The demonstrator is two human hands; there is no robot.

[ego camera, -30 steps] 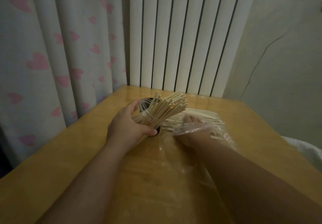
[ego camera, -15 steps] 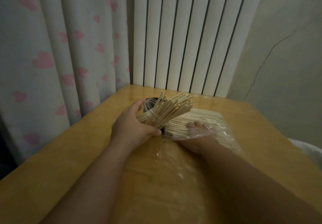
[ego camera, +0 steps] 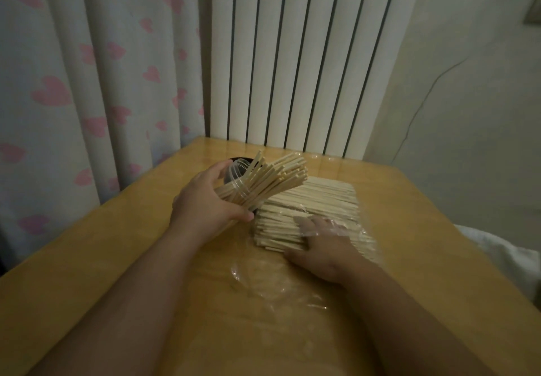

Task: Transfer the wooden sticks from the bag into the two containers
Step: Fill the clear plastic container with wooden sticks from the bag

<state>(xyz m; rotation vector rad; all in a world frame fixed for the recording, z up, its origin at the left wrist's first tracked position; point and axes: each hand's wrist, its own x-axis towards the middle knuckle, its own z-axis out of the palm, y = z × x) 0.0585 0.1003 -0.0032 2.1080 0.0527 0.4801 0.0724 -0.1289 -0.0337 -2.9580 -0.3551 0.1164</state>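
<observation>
Since a second ago the right hand (ego camera: 320,248), inside the clear plastic bag (ego camera: 263,282), has slid back toward the near end of the flat stack of pale wooden sticks (ego camera: 316,203). It now lies on top with fingers spread and fairly straight, nothing pinched. The left hand (ego camera: 209,204) is unchanged: thumb and fingers wrapped round the clear ribbed plastic container (ego camera: 234,175), held tipped over the yellow wooden table (ego camera: 117,244). Judgement: one load is in and the next is only being gathered; most sticks remain bagged. The fan of pale wooden sticks (ego camera: 275,181) in the container leans with free ends up, right and away. Bagged stack lies flat, long axis crossing the table, cut ends facing left. A dark round rim (ego camera: 237,159) shows behind; cannot tell whether it is the second container.
</observation>
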